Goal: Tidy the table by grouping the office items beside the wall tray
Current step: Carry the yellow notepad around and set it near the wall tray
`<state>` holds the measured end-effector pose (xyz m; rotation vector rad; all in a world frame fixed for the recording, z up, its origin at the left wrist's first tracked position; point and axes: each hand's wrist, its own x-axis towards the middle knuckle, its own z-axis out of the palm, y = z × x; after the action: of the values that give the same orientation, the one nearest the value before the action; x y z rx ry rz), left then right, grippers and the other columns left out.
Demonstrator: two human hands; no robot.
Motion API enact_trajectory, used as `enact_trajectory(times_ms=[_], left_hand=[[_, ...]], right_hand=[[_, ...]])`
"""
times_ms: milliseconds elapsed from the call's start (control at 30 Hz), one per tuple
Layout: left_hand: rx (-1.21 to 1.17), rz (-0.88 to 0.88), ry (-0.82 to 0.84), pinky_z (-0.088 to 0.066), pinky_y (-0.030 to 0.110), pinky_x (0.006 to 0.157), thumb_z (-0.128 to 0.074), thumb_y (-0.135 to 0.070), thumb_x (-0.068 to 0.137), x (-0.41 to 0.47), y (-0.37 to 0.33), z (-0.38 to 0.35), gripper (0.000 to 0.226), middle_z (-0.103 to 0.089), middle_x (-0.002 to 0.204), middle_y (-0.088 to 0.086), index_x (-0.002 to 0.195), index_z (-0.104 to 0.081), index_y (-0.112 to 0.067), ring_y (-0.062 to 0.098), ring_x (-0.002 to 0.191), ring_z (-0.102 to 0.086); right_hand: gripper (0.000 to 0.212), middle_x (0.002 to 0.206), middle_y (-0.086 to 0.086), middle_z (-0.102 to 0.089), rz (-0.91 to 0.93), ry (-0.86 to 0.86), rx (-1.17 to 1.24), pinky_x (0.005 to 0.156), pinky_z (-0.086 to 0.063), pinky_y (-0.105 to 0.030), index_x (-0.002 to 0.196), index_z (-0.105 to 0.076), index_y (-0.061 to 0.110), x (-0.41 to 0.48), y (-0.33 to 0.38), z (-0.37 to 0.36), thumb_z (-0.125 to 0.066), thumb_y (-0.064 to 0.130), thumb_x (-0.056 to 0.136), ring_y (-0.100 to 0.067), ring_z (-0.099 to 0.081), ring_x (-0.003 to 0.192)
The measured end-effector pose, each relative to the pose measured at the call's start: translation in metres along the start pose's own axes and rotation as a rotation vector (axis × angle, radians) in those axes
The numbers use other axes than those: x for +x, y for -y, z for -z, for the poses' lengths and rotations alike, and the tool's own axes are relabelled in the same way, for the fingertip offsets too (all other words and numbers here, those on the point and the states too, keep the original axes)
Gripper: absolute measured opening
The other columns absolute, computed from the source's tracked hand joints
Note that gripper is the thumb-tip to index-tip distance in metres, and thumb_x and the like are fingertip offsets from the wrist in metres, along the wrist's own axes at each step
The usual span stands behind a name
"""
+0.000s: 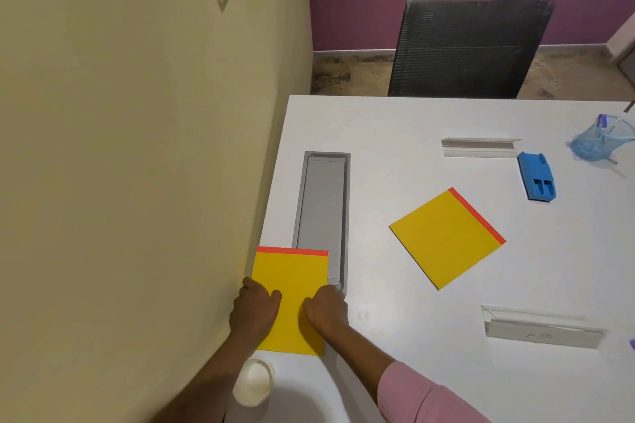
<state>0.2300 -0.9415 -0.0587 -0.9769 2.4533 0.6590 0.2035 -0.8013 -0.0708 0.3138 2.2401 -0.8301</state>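
Obs.: Both hands were on the near yellow pad (pixel 290 275), at the table (pixel 395 134) edge by the wall (pixel 137 148). Left hand (pixel 256 311) gripped the pad's left edge, fingers curled, thumb on top of the cover. Right hand (pixel 328 311) gripped the right edge, fingers also curled. Whether fingertips reached under the pad could not be told.

Position: the pad lay flat, red strip away from the person. Its far right corner overlapped the near end of the wall tray (pixel 323 203), so it sat partly on the tray, not beside it.

Not yet grouped: second yellow pad (pixel 445 239) mid-table, skewed; blue plastic item (pixel 536 177) and mesh pen cup (pixel 599 142) far right; two clear holders (pixel 479 148) (pixel 539 328). All were well apart from the tray.

Risks, as I judged them:
- The overlapping corner may catch on the tray's rim if the pad is slid further, tipping or buckling it.
- A push toward the wall could jam the left edge, as little gap was visible there.
- The white cup (pixel 254 385) stood just behind the pad, close to the left forearm. Drawing the arms back carelessly could knock it over. Its contents were not visible.
- The far items call for a long reach, and the pen cup looked easy to topple.
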Motion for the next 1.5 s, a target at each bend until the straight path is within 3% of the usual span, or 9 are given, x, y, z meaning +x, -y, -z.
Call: enact_trajectory(times_ms=[167,367,600,867,1000,1167,1333,1500], left_hand=[[0.020,-0.126,-0.021,-0.048,0.044,0.085,-0.053,-0.041,0.091,0.002,-0.032,0.005,0.072,-0.049,0.136,0.016,0.145,-0.018,-0.009,0.036,0.114,-0.054],[0.026,-0.294,-0.047,-0.053,0.045,0.087,-0.059,-0.042,0.089,0.003,-0.091,0.002,0.068,-0.055,0.133,0.012,0.143,-0.028,-0.016,0.034,0.115,-0.056],[0.007,-0.468,0.004,-0.047,0.049,0.097,-0.061,-0.045,0.087,0.009,-0.172,-0.018,0.068,-0.055,0.135,0.012,0.141,-0.029,-0.018,0.035,0.120,-0.053],[0.094,-0.668,0.089,-0.042,0.049,0.097,-0.057,-0.053,0.085,0.020,-0.256,-0.047,0.077,-0.051,0.139,0.012,0.145,-0.023,-0.018,0.037,0.124,-0.048],[0.117,-0.708,0.121,-0.041,0.049,0.097,-0.057,-0.054,0.085,0.024,-0.289,-0.062,0.078,-0.050,0.139,0.014,0.145,-0.025,-0.017,0.039,0.123,-0.048],[0.072,-0.702,0.199,-0.042,0.049,0.097,-0.060,-0.053,0.084,0.030,-0.315,-0.085,0.076,-0.051,0.138,0.015,0.143,-0.029,-0.016,0.039,0.126,-0.045],[0.086,-0.678,0.264,-0.040,0.049,0.098,-0.060,-0.054,0.083,0.032,-0.331,-0.109,0.077,-0.050,0.140,0.014,0.143,-0.028,-0.017,0.040,0.128,-0.043],[0.229,-0.726,0.194,-0.040,0.047,0.099,-0.056,-0.058,0.084,0.033,-0.341,-0.126,0.080,-0.052,0.140,0.013,0.144,-0.028,-0.014,0.042,0.123,-0.047]], right_hand=[[0.041,0.124,-0.013,-0.053,0.013,-0.054,0.062,0.089,-0.050,-0.035,0.124,-0.046,0.006,-0.001,-0.005,0.022,-0.053,0.031,0.093,-0.027,-0.057,0.111],[0.038,0.120,-0.015,-0.053,0.024,-0.204,0.200,0.085,-0.048,-0.035,0.117,-0.048,0.004,0.005,-0.015,0.066,-0.056,0.032,0.093,-0.029,-0.057,0.107],[0.050,0.132,-0.017,-0.049,-0.040,-0.397,0.331,0.094,-0.044,-0.034,0.132,-0.045,0.001,0.027,-0.037,0.130,-0.056,0.031,0.094,-0.030,-0.050,0.122],[0.056,0.134,-0.019,-0.051,-0.170,-0.590,0.417,0.099,-0.041,-0.038,0.133,-0.046,0.000,0.054,-0.076,0.196,-0.061,0.035,0.091,-0.034,-0.047,0.125],[0.059,0.135,-0.019,-0.050,-0.227,-0.648,0.441,0.101,-0.040,-0.044,0.134,-0.045,0.002,0.068,-0.095,0.215,-0.060,0.039,0.091,-0.036,-0.046,0.125],[0.060,0.133,-0.015,-0.050,-0.372,-0.688,0.480,0.094,-0.046,-0.053,0.133,-0.043,0.008,0.083,-0.114,0.230,-0.060,0.044,0.088,-0.037,-0.047,0.123],[0.061,0.131,-0.015,-0.050,-0.522,-0.686,0.581,0.092,-0.044,-0.053,0.130,-0.040,0.008,0.093,-0.128,0.239,-0.062,0.044,0.086,-0.037,-0.046,0.122],[0.060,0.130,-0.019,-0.050,-0.588,-0.653,0.648,0.095,-0.045,-0.052,0.128,-0.038,0.005,0.101,-0.140,0.245,-0.063,0.042,0.088,-0.039,-0.049,0.120]])
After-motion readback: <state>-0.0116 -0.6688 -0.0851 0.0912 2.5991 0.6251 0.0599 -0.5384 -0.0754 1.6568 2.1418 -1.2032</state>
